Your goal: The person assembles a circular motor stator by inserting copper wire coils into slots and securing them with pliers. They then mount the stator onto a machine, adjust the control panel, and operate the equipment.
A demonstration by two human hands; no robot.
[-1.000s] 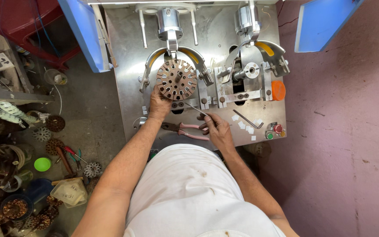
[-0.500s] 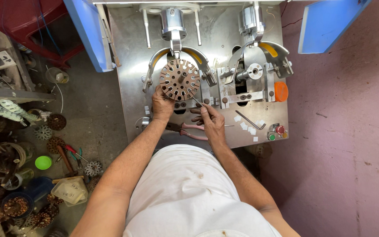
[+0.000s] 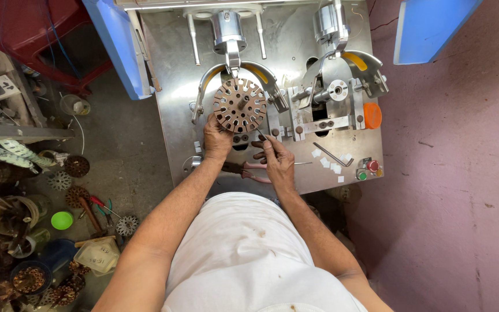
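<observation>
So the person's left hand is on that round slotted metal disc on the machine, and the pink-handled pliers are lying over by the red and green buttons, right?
Not quite. The left hand is on the slotted disc, but the pink-handled pliers lie on the machine table just under the right hand, well left of the red and green buttons. The head view shows this.

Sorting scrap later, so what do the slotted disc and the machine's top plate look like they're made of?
Slotted disc: seemingly steel, dull brownish, perhaps rusty or coated; thin radial slots suggest stamped metal. Top plate: bare metal, probably steel or aluminium; grey, brushed, faintly reflective.

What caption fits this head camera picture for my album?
Left hand steadies a round slotted metal disc on a steel machine table; right hand rests beside pink-handled pliers.
</observation>
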